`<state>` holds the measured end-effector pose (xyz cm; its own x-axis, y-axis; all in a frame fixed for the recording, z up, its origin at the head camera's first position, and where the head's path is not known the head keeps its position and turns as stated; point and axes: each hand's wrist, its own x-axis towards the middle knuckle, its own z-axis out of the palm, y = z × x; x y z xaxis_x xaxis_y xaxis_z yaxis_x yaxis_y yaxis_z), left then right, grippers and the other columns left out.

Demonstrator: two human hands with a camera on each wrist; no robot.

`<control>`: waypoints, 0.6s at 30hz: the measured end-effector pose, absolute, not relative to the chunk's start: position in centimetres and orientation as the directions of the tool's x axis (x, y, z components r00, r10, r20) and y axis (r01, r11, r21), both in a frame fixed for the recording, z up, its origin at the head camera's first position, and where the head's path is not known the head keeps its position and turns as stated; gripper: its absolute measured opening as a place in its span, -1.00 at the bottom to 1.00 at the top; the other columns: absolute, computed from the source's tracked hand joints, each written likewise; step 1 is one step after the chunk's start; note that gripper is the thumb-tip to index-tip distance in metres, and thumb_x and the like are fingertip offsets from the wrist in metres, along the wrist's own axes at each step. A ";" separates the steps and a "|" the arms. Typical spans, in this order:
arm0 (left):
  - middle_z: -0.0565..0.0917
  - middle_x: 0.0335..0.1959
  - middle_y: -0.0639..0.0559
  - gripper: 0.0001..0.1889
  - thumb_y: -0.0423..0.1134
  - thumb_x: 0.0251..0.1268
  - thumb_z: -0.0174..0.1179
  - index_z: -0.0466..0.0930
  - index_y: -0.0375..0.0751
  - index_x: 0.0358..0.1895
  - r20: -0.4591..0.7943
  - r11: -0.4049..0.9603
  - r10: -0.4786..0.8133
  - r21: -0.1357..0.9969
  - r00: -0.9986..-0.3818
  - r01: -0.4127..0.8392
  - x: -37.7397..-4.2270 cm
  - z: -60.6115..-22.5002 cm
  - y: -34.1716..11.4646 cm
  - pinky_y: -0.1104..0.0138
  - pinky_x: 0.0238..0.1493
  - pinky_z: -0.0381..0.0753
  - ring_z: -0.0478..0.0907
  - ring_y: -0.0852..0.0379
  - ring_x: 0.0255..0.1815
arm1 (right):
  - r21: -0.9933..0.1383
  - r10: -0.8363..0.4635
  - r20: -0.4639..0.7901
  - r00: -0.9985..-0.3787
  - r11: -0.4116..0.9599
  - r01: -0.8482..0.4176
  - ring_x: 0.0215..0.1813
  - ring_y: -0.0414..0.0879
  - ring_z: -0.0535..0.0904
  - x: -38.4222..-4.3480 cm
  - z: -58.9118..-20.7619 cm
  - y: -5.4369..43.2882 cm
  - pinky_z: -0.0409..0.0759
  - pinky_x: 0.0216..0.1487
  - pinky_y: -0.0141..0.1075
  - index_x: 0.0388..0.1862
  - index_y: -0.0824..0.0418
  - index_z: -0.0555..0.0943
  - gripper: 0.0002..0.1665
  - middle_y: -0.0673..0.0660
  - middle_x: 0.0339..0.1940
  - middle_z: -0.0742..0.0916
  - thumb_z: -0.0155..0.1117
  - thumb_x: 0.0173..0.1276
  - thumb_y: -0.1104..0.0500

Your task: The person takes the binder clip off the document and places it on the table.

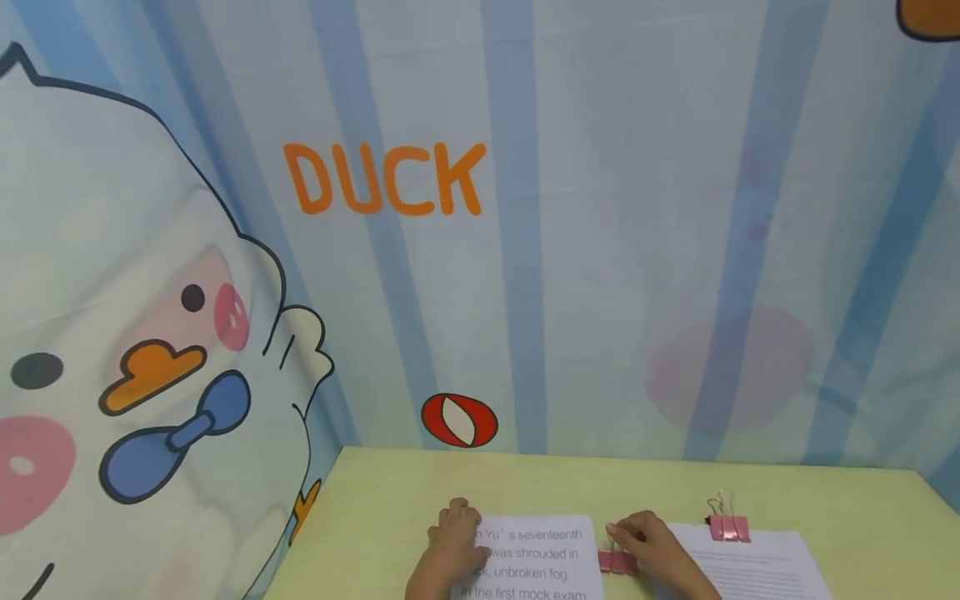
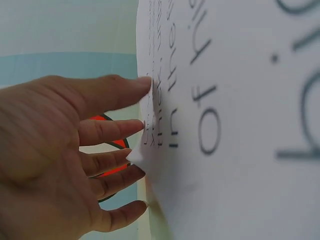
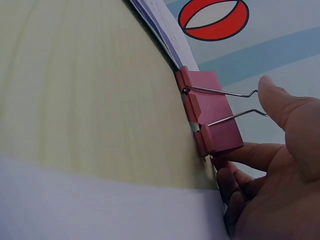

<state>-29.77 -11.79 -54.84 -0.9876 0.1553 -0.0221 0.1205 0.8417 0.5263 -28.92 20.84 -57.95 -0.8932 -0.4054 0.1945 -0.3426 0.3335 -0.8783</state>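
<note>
Left grip [image 1: 452,540] rests unclenched on likely floppy paper [image 1: 540,562] while right grip [image 1: 651,542] pinches the clip [image 3: 214,103], probably stiff, best squeezed at its handles [image 3: 220,92]!

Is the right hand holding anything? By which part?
The right hand holds the pink binder clip at the edge of the large-print sheet, apparently by its wire handle, thumb against it.
</note>
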 end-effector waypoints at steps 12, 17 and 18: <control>0.43 0.28 -0.40 -0.56 -0.27 0.16 0.44 0.61 -0.47 0.04 0.008 0.848 0.124 0.519 -0.992 0.110 -28.9 -54.0 -12.1 -0.37 0.18 0.31 0.38 -0.43 0.26 | -0.890 -0.305 0.049 -0.951 0.419 -0.180 -0.33 -0.19 0.52 -28.5 -57.5 20.9 0.55 -0.27 -0.28 -0.19 0.51 0.67 -0.61 0.04 -0.39 0.65 0.18 0.55 0.13; 0.45 0.26 -0.38 -0.56 -0.21 0.19 0.44 0.62 -0.45 0.04 0.027 0.875 0.102 0.474 -0.994 0.103 -28.4 -53.4 -12.2 -0.36 0.17 0.29 0.37 -0.40 0.26 | -0.897 -0.200 0.009 -0.980 0.432 -0.097 -0.05 0.09 0.65 -28.1 -56.7 20.9 0.63 -0.03 -0.09 0.08 0.58 0.56 -0.53 0.22 -0.09 0.72 0.22 0.52 0.13; 0.45 0.27 -0.37 -0.56 -0.21 0.19 0.44 0.62 -0.44 0.03 0.029 0.878 0.100 0.467 -0.995 0.102 -28.2 -53.3 -12.3 -0.36 0.16 0.29 0.37 -0.40 0.27 | -0.896 -0.197 0.014 -0.980 0.433 -0.100 -0.04 0.12 0.65 -28.1 -56.6 21.0 0.63 -0.02 -0.09 0.08 0.58 0.56 -0.53 0.23 -0.08 0.72 0.22 0.51 0.14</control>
